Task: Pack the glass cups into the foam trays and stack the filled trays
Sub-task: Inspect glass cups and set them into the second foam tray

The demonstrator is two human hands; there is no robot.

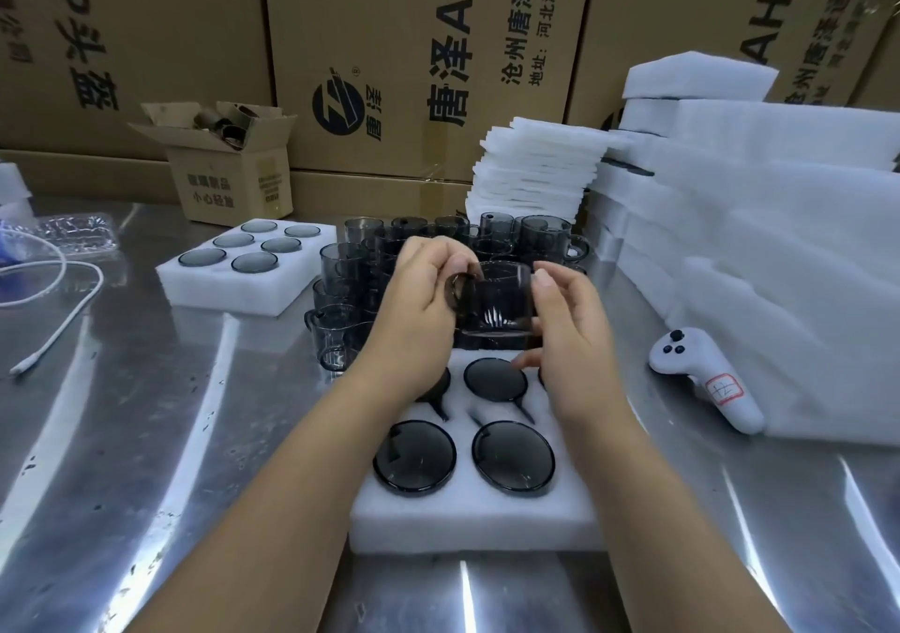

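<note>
Item: glass cup [496,301], held above the foam tray [467,520], handle to your left. Your left hand [419,301] pinches the handle side, your right hand [570,325] clasps the opposite wall; both grips are clamped on it. Behind it, loose cups [360,267] stand on the tabletop [146,413].

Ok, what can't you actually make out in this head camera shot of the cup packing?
All in the head view:
- Far row of the near foam tray: the left hand and right hand, both holding a glass cup, cover the outer slots, so their fill is unclear.
- Count of the loose cups: hidden behind the hands.
- Contents of the small open carton: too dark and small.
- Extent of the foam stack: cut off by the right edge.
</note>
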